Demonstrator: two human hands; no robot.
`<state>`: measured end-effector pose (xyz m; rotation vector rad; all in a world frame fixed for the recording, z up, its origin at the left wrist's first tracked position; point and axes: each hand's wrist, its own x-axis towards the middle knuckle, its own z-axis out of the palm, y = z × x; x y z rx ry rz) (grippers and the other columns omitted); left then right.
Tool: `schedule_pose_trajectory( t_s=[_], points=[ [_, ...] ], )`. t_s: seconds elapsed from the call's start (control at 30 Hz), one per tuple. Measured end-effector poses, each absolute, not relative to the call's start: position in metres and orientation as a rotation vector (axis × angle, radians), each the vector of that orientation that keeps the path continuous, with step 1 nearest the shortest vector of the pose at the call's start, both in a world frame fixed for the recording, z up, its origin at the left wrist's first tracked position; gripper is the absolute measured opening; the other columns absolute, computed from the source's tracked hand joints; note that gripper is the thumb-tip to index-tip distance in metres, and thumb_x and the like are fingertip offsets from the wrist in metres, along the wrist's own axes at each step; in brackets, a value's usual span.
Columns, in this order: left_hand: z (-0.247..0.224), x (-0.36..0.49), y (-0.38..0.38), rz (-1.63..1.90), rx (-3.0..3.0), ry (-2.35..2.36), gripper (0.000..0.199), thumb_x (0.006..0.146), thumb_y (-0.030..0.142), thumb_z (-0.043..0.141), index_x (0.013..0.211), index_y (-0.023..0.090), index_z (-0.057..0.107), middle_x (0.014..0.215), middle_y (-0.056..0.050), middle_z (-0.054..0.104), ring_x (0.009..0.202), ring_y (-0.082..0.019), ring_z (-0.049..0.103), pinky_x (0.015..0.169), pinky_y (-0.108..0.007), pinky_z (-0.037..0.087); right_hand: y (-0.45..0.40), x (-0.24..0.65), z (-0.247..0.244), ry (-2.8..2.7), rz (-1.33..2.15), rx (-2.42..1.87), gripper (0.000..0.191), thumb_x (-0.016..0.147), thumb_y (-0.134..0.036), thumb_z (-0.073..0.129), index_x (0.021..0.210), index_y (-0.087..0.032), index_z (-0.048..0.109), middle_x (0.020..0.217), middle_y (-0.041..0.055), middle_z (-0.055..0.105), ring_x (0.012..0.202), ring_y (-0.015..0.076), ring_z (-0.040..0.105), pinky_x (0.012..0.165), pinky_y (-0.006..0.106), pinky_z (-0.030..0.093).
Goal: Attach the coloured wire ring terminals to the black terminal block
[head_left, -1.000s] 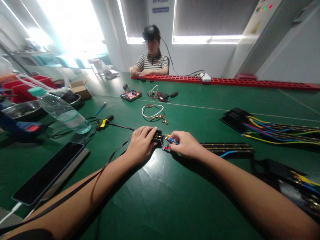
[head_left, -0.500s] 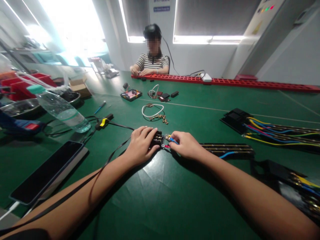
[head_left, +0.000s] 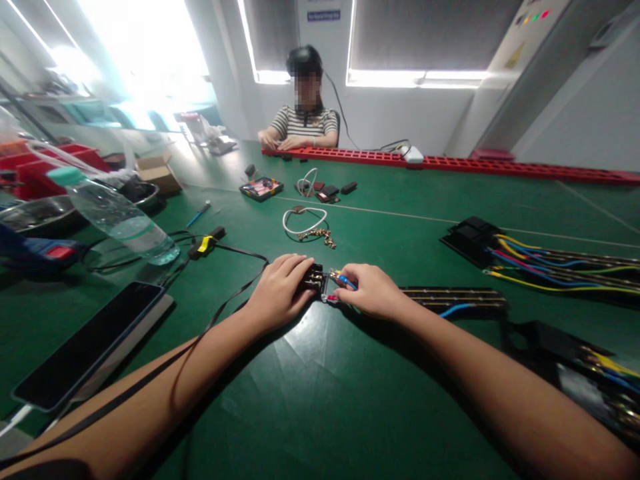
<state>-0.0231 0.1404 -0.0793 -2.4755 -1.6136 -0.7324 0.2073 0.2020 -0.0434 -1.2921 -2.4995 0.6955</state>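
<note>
My left hand point(head_left: 281, 288) is wrapped over a small black block with brass contacts point(head_left: 315, 276), whose right end shows past the fingertips. Just to its right, my right hand point(head_left: 374, 291) pinches several coloured wires point(head_left: 347, 283). Blue, yellow and red show at the fingertips, with metal ends facing the block. The palm covers most of their length. Behind the right wrist lies a long black strip with brass rails point(head_left: 453, 300), with a blue wire on it. Small brass pieces point(head_left: 320, 236) lie beyond the hands, beside a white loop point(head_left: 284, 223).
To the left are a water bottle point(head_left: 125, 223), a phone point(head_left: 90, 347) and a black cable with a yellow tag point(head_left: 205, 245). More wired black strips point(head_left: 565, 263) lie at right. Across the green table point(head_left: 280, 413), a person point(head_left: 306, 123) sits behind a red rail point(head_left: 450, 163).
My left hand has shifted slightly left, with its thumb drawn back from the end of the block. The right hand keeps its pinch on the wires almost in place.
</note>
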Motion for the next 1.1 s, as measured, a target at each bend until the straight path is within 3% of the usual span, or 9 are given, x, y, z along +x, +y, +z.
schedule_pose_trajectory(
  t_s=[0.17, 0.37, 0.67, 1.0, 1.1],
  points=[
    [-0.076, -0.024, 0.137, -0.744, -2.468, -1.565, 0.054, 0.091, 0.041, 0.059, 0.138, 0.018, 0.051, 0.136, -0.013, 0.061, 0.126, -0.030, 0.055, 0.106, -0.049, 0.043, 0.199, 0.207, -0.040, -2.563, 0.672, -1.297, 0.015, 0.082, -0.032, 0.059, 0.074, -0.020, 0.059, 0.072, 0.0007, 0.063, 0.060, 0.0118, 0.047, 0.057, 0.026, 0.024],
    [-0.072, -0.022, 0.134, -0.716, -2.378, -1.564, 0.053, 0.085, 0.045, 0.064, 0.133, 0.024, 0.057, 0.131, -0.008, 0.065, 0.132, -0.038, 0.045, 0.109, -0.061, 0.031, 0.196, 0.205, -0.038, -2.577, 0.641, -1.325, 0.015, 0.084, -0.031, 0.057, 0.076, -0.021, 0.063, 0.075, 0.0020, 0.066, 0.061, 0.0130, 0.049, 0.056, 0.027, 0.024],
    [-0.075, -0.027, 0.144, -0.923, -2.647, -1.607, 0.051, 0.087, 0.040, 0.067, 0.133, 0.021, 0.053, 0.124, -0.011, 0.062, 0.114, -0.028, 0.056, 0.101, -0.045, 0.047, 0.197, 0.204, -0.039, -2.568, 0.615, -1.400, 0.010, 0.081, -0.029, 0.061, 0.079, -0.021, 0.064, 0.076, 0.0038, 0.066, 0.060, 0.0138, 0.050, 0.055, 0.027, 0.026],
    [-0.075, -0.029, 0.144, -1.052, -2.710, -1.615, 0.048, 0.084, 0.034, 0.072, 0.127, 0.021, 0.055, 0.120, -0.009, 0.064, 0.112, -0.026, 0.057, 0.099, -0.043, 0.048, 0.195, 0.205, -0.042, -2.576, 0.565, -1.411, 0.014, 0.082, -0.033, 0.059, 0.084, -0.021, 0.067, 0.080, 0.0052, 0.068, 0.064, 0.0156, 0.051, 0.057, 0.027, 0.026],
    [-0.075, -0.028, 0.145, -1.073, -2.694, -1.636, 0.047, 0.084, 0.033, 0.072, 0.126, 0.021, 0.056, 0.120, -0.009, 0.064, 0.113, -0.026, 0.057, 0.099, -0.044, 0.048, 0.195, 0.205, -0.041, -2.558, 0.585, -1.401, 0.018, 0.082, -0.033, 0.059, 0.094, -0.022, 0.068, 0.083, 0.0046, 0.069, 0.067, 0.0161, 0.054, 0.058, 0.026, 0.028]
  ],
)
